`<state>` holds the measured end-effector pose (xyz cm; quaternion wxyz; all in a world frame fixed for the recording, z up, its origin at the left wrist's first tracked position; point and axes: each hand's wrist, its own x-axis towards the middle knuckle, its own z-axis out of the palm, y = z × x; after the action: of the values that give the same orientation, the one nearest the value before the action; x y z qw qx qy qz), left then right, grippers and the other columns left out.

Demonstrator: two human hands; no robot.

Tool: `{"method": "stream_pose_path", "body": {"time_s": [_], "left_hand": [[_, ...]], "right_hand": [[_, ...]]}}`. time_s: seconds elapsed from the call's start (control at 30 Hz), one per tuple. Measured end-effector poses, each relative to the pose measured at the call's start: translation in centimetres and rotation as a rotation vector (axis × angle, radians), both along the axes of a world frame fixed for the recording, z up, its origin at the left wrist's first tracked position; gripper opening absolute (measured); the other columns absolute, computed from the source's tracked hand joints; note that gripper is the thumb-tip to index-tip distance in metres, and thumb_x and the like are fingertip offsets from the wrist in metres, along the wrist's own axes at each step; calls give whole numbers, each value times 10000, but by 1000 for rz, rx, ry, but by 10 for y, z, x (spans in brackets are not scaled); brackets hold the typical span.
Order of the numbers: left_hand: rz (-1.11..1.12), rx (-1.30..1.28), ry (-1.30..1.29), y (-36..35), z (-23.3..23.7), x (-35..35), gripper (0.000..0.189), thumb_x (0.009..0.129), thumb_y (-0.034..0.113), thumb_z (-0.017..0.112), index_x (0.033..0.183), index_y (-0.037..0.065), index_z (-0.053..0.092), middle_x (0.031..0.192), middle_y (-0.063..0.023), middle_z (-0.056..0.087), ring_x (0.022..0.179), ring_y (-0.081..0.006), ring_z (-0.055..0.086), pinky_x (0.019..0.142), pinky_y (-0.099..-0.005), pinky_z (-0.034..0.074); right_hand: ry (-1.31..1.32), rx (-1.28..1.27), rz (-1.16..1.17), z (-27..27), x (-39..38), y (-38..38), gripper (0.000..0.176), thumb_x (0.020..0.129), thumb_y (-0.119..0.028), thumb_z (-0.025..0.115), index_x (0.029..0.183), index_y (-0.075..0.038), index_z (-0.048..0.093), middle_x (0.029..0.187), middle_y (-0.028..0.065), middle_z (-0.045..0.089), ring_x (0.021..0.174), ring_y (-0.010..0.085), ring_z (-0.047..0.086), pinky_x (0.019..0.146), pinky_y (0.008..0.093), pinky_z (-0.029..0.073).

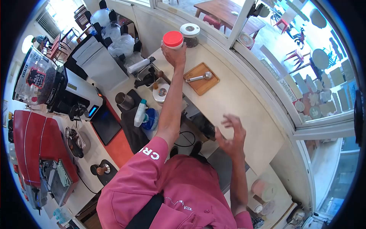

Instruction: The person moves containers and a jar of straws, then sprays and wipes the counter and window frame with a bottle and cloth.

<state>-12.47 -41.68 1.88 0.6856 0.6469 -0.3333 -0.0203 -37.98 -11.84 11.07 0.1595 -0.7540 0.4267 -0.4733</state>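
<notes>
My left hand [174, 56] reaches far forward over the counter, its fingers wrapped round a jar with a red lid [173, 39]. Just beyond it stands a jar with a white lid [190, 34] and dark contents. To the right of my left forearm, a metal scoop [200, 77] lies on a square wooden tray [209, 84]. My right hand [232, 135] hovers near the counter's inner edge, empty, with its fingers spread. The jar's body is mostly hidden by my left hand.
Windows line the pale counter [244, 103] on the right. Left of my arm are a blue spray bottle [148, 117], a metal cup [124, 100], a coffee grinder [78, 91] and a red espresso machine [42, 149]. More jars [263, 189] stand at lower right.
</notes>
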Motion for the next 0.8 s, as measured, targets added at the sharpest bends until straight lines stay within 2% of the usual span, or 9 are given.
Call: {"method": "stream_pose_path", "body": {"time_s": [0.13,0.2,0.27,0.33,0.4,0.47,0.53,0.63,0.8], "left_hand": [[-30,-112,-7,12,8,-13,838,627,185,918,1306,-10,468,1223,-190,598,1154,-349,603,1022,-453,463],[-147,-213,22,32,24,-26,850,627,136,897,1331,-18,447,1225,-202,577,1184,-362,578,1021,-449,457],[-151,-270,4,61,49,-41,835,626,109,889,1327,-13,451,1225,-190,577,1169,-342,587,1011,-430,463],[-174,-272,-31,99,77,-55,826,627,97,884,1325,-10,455,1227,-178,577,1154,-319,596,998,-412,470],[-201,-195,-135,145,93,-68,817,635,101,884,1323,-13,457,1228,-165,579,1134,-294,607,983,-397,479],[-191,-88,-360,188,96,-76,803,649,110,883,1317,-21,458,1225,-152,585,1107,-269,620,966,-382,492],[-311,-52,-93,225,103,-89,823,660,125,890,1329,-32,436,1212,-144,592,1105,-247,619,964,-375,494],[-393,105,76,267,84,-92,846,660,133,898,1336,-26,415,1202,-142,595,1101,-239,622,959,-375,502],[-426,157,158,322,76,-89,825,659,143,906,1315,-5,428,1198,-136,599,1084,-230,633,945,-373,517]], "right_hand": [[81,10,70,14,9,-94,522,790,-119,787,1265,-66,577,1168,136,648,925,230,685,694,347,575],[-61,108,87,4,18,-145,540,797,-128,786,1288,-70,568,1165,123,649,955,228,684,719,355,584],[-142,160,80,-5,32,-197,586,794,-134,795,1324,-75,551,1243,133,616,1000,229,678,739,350,588],[-114,217,102,-1,58,-240,681,767,-210,830,1360,-72,525,1354,173,552,1129,296,634,834,407,575],[106,52,119,-5,85,-284,830,715,-341,867,1414,-101,489,1441,199,482,1258,358,549,961,493,517],[233,-68,35,-15,122,-317,931,675,-445,872,1459,-156,462,1444,205,473,1328,414,471,1046,534,453],[390,-5,-85,-11,150,-331,939,667,-452,874,1471,-194,463,1446,213,462,1335,420,461,1045,522,463],[480,72,-188,-15,174,-356,907,671,-443,871,1463,-223,488,1456,219,446,1348,427,443,1045,510,471],[442,109,-173,-24,184,-367,802,685,-420,861,1399,-214,558,1436,207,472,1310,426,484,1037,486,484]]}}
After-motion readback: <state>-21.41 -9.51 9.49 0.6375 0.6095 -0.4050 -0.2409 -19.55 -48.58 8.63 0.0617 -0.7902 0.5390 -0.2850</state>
